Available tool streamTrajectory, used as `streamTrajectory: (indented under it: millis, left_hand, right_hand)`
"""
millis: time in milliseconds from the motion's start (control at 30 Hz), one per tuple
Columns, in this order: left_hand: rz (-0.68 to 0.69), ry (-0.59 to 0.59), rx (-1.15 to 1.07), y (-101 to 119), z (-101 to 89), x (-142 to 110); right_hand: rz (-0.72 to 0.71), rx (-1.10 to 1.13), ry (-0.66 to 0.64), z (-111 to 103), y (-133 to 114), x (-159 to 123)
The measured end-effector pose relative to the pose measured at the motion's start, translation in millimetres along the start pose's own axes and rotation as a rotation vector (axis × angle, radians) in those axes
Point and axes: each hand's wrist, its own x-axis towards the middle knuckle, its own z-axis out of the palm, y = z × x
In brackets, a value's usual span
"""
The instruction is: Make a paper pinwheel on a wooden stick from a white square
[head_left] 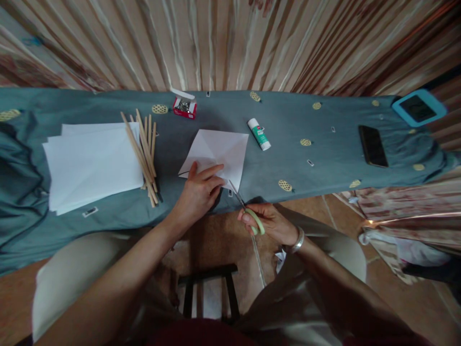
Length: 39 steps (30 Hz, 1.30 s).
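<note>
A creased square of white paper [228, 146] lies near the table's front edge, its near corner toward me. My left hand [200, 192] holds this corner, fingers over the top and the thumb hidden from view. In my right hand [268, 221] is a pair of scissors [256, 221] with pale green handles. Their blades point away from me and meet the paper's near right edge, just beside my left fingertips. How far the blades are parted is too small to tell.
Left of the paper lie several wooden sticks [146, 154] across a stack of white sheets [93, 168]. Behind are an open red box of small metal pieces [185, 107] and a glue stick [259, 134]. A phone [372, 146] and a blue-framed device [419, 107] rest far right.
</note>
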Motion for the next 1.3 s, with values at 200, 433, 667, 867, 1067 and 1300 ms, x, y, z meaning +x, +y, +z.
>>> streamTrajectory:
  millis: [200,433,667,867,1067,1300]
  left_hand:
    - [-0.004,-0.001,-0.016,-0.7,0.0,0.3]
    - [-0.013,-0.008,-0.022,-0.4,0.3,0.6]
    - [-0.014,-0.015,-0.013,-0.1,-0.3,1.2]
    - [0.003,0.001,-0.015,-0.4,-0.3,1.3]
    - [-0.008,-0.005,-0.006,-0.5,-0.4,1.1]
    - [0.004,0.029,-0.012,-2.0,1.3,1.5]
  right_hand:
    - [-0.009,-0.02,0.008,0.4,0.8,-0.8]
    - [0.009,-0.024,0.01,-0.3,-0.6,-1.0]
    - [0.022,-0.027,0.022,-0.2,2.6,-0.7]
    - [-0.009,-0.027,0.015,0.2,2.5,-0.1]
    - [-0.041,-0.057,0.014,-0.6,5.8,0.0]
    - [-0.039,-0.059,0.016,0.6,2.7,0.1]
